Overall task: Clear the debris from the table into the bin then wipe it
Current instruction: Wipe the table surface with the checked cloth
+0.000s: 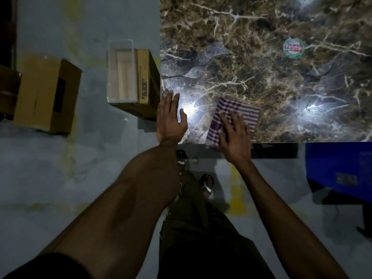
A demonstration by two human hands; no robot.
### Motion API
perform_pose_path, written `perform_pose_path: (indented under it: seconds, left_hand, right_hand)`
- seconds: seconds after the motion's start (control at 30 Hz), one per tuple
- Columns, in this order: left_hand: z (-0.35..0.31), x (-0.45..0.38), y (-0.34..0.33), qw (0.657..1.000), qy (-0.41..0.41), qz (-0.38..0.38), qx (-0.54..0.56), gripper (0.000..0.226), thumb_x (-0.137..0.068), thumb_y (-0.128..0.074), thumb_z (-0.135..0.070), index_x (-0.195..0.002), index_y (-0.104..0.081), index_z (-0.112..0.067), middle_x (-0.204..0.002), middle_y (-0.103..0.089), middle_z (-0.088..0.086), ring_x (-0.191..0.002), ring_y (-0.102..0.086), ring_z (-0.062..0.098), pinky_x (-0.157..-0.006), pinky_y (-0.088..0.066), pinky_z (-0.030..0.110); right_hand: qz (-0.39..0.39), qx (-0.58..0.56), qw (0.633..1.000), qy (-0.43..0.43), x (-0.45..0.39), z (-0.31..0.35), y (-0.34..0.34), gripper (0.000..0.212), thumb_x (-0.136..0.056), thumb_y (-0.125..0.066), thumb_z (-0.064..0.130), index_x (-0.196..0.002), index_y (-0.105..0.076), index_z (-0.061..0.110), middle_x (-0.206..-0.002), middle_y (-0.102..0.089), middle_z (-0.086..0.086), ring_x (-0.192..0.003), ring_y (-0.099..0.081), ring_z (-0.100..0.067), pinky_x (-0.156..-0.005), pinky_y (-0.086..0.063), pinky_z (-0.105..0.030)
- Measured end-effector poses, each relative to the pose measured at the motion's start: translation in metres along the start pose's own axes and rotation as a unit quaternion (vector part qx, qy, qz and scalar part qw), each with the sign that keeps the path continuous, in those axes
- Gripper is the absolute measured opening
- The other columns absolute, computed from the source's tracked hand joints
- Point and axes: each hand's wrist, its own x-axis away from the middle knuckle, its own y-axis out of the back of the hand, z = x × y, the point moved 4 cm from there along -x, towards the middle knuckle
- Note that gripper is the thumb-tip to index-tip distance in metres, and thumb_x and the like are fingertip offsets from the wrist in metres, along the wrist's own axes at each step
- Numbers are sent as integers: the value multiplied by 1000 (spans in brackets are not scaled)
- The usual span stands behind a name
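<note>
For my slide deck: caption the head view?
Right hand presses checked cloth on marble table; left hand flat beside.

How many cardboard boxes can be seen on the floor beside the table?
2. One cardboard box lies on the floor at far left; another stands against the table edge, beside the white bin. Others may be out of view.

table (281, 87): glossy marble-look | cloth (241, 112): checked woven fabric | box (46, 95): matt cardboard
</note>
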Motion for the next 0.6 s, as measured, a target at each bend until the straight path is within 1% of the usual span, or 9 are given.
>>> perform_pose_path:
  seconds: [0.03,0.1,0.2,0.27,0.33,0.4,0.47,0.53,0.6]
  left_hand:
    - [1,0,0,1000,0,1,1,53,-99,-52,-23,-152,-49,-13,-161,-42,9,-151,-34,29,-124,-26,41]
    - [2,-1,-1,1000,0,3,2,53,-99,-52,-23,-151,-49,-13,-160,-43,9,-150,-35,30,-124,-27,43]
    - [1,-2,0,1000,0,8,1,52,-100,-51,-24,-151,-49,-13,-160,-43,9,-151,-34,30,-124,-27,44]
    - [-1,-1,1,1000,7,15,4,52,-101,-51,-24,-152,-48,-14,-160,-42,8,-151,-33,29,-124,-26,44]
    - [-2,-2,2,1000,7,15,0,52,-101,-52,-24,-152,-48,-14,-160,-42,8,-151,-32,29,-123,-27,45]
    - [-1,-1,1,1000,7,16,-1,52,-101,-52,-24,-152,-48,-14,-161,-41,8,-152,-32,28,-123,-27,45]
    - [-1,-1,0,1000,10,17,-1,52,-101,-52,-25,-152,-48,-15,-161,-41,8,-152,-31,29,-123,-26,45]
    - [-2,-2,0,1000,8,13,-2,53,-100,-54,-24,-151,-48,-14,-160,-41,8,-152,-32,29,-123,-27,45]
    - [-4,-1,1,1000,8,8,-7,54,-98,-55,-22,-151,-49,-14,-160,-42,8,-150,-35,29,-122,-28,45]
  right_hand:
    - [-9,-6,1000,-9,-8,8,0,55,-108,-37,40,-162,-26,37,-172,-17,-1,-159,-8,-26,-126,-15,-54]
    - [-20,-12,1000,0,-20,27,-4,55,-108,-37,38,-162,-28,34,-171,-20,-5,-159,-11,-29,-126,-16,-56]
    - [-20,-12,997,73,-11,49,-19,53,-108,-37,37,-161,-34,32,-170,-25,-7,-157,-19,-32,-125,-19,-55]
    - [11,9,992,129,9,50,-30,53,-108,-39,36,-161,-32,35,-170,-24,-5,-157,-19,-32,-124,-22,-53]
    - [42,22,986,159,27,39,-32,60,-105,-49,30,-161,-29,37,-171,-21,-2,-159,-14,-30,-124,-21,-51]
    - [49,14,988,146,38,19,-22,62,-104,-52,27,-160,-30,39,-171,-22,1,-159,-12,-27,-124,-20,-49]
    - [46,-2,995,90,34,-1,-6,55,-107,-46,33,-159,-30,42,-170,-23,1,-159,-14,-26,-122,-21,-50]
    - [22,-11,999,46,16,-8,5,52,-107,-40,36,-158,-33,39,-170,-25,-1,-158,-17,-28,-122,-24,-53]
    - [-2,-15,1000,25,-4,3,6,52,-105,-40,38,-157,-37,35,-169,-25,-2,-158,-17,-29,-123,-23,-54]
